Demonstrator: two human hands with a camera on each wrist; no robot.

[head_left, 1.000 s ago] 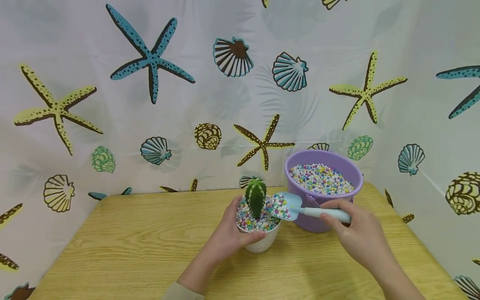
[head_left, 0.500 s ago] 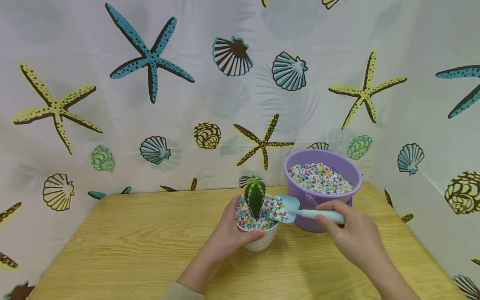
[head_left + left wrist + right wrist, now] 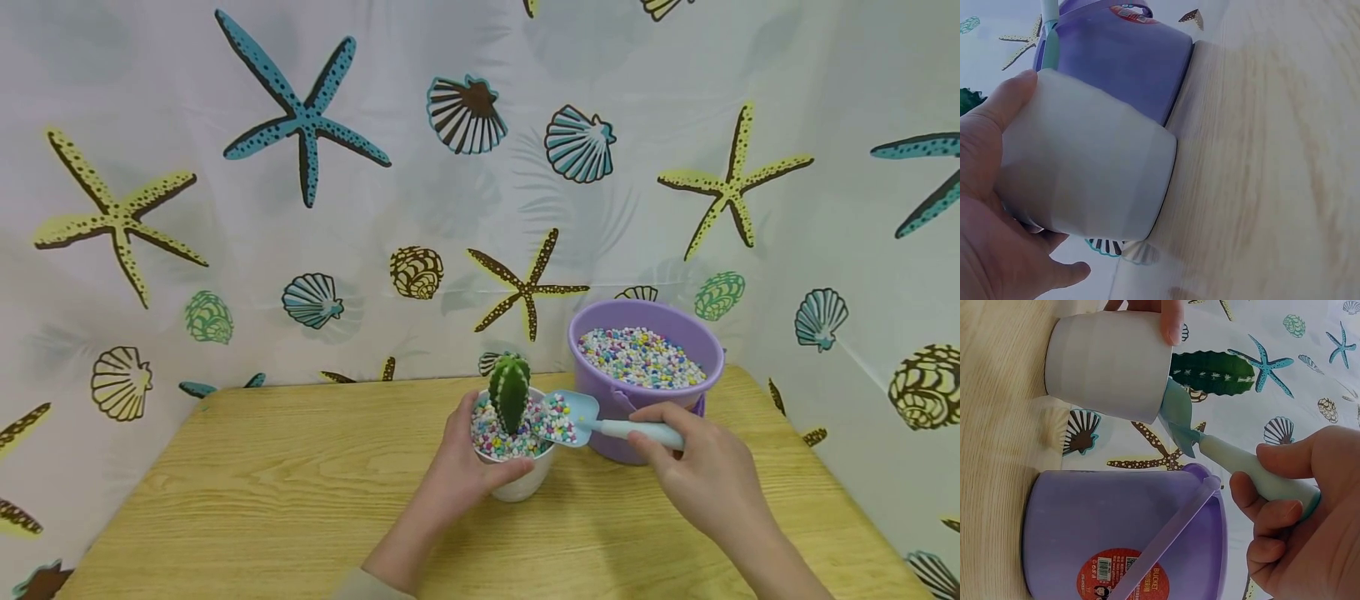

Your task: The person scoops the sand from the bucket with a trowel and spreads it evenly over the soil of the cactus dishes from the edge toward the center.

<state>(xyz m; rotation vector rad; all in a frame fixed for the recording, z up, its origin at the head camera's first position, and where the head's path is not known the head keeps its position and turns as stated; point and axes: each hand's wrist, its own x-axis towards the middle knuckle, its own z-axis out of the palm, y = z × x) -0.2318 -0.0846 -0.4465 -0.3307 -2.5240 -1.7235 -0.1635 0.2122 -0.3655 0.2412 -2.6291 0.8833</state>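
Observation:
A green cactus [image 3: 510,396] stands in a white flowerpot [image 3: 519,485] filled with small multicoloured beads. My left hand [image 3: 467,468] grips the pot, its thumb at the near rim and the fingers round the left side. In the left wrist view the fingers behind the pot [image 3: 1085,156] are partly hidden. With its fingers curled round the handle, my right hand [image 3: 708,467] holds a light blue trowel [image 3: 637,429]. Beads [image 3: 557,419] lie on the trowel's blade, whose tip is over the pot's right rim. The right wrist view shows the blade [image 3: 1179,412] against that rim.
Just right of the pot, a purple bucket [image 3: 607,404] holds many more of the beads [image 3: 641,357]. Its handle [image 3: 1166,540] hangs down the side. Everything stands on a wooden table [image 3: 300,467], backed by a cloth [image 3: 375,200] printed with starfish and shells.
My right hand and the trowel have shifted slightly left, toward the pot. The bead pile on the blade looks smaller. The left hand keeps its grip on the pot.

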